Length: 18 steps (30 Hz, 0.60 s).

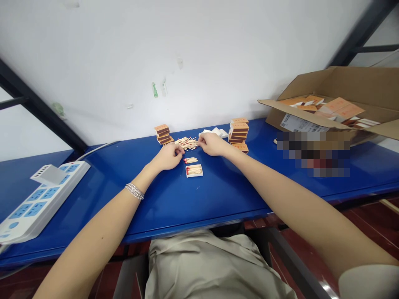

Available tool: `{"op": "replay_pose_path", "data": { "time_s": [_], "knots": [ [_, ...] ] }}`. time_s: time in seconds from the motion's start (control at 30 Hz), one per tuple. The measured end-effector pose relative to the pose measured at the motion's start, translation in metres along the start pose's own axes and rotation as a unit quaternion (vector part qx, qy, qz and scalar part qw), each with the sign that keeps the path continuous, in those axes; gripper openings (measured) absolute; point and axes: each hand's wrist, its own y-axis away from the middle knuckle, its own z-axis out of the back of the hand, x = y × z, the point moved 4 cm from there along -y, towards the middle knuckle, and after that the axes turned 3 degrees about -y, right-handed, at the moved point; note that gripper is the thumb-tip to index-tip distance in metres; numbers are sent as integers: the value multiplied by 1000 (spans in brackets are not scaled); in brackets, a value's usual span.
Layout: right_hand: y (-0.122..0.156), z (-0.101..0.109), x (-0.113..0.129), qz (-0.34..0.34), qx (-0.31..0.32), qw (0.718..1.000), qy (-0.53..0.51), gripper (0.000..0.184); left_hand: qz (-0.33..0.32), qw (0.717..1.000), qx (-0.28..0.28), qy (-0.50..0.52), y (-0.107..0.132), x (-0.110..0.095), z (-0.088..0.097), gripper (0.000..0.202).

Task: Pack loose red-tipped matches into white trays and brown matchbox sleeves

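Note:
A loose pile of matches (187, 143) with red heads lies on the blue table between my hands. My left hand (171, 157) rests at the pile's near left side, fingers curled together; whatever is in them is hidden. At the right edge of the pile, my right hand (212, 144) has thumb and fingers closed in a pinch, and I cannot make out what is in it. Just nearer to me is a small row of matches (190, 160), heads to the left. Below that row sits an open white matchbox tray (194, 175) holding several matches.
Matchboxes are stacked at left (162, 132) and right (239, 126). White trays (220, 132) lie behind my right hand. A cardboard box (274, 118) with matchboxes stands at right, beside a blurred patch. A power strip (59, 195) lies at left. The table's front edge (199, 226) is near me.

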Motion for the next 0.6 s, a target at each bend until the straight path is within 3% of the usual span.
{"op": "replay_pose_path", "data": {
  "time_s": [0.17, 0.3, 0.43, 0.6],
  "knots": [
    [7, 8, -7, -53, 42, 995, -78, 14, 9, 1000, 5, 4, -1, 1, 0, 19],
    [11, 1, 7, 22, 35, 996, -77, 9, 12, 1000, -5, 7, 0, 1, 0, 21],
    [14, -10, 20, 63, 97, 989, -94, 8, -12, 1000, -4, 20, 1, -2, -1, 22],
    [24, 12, 27, 86, 100, 986, -106, 23, -86, 996, 10, 25, 3, -10, 0, 27]
  ]
}}
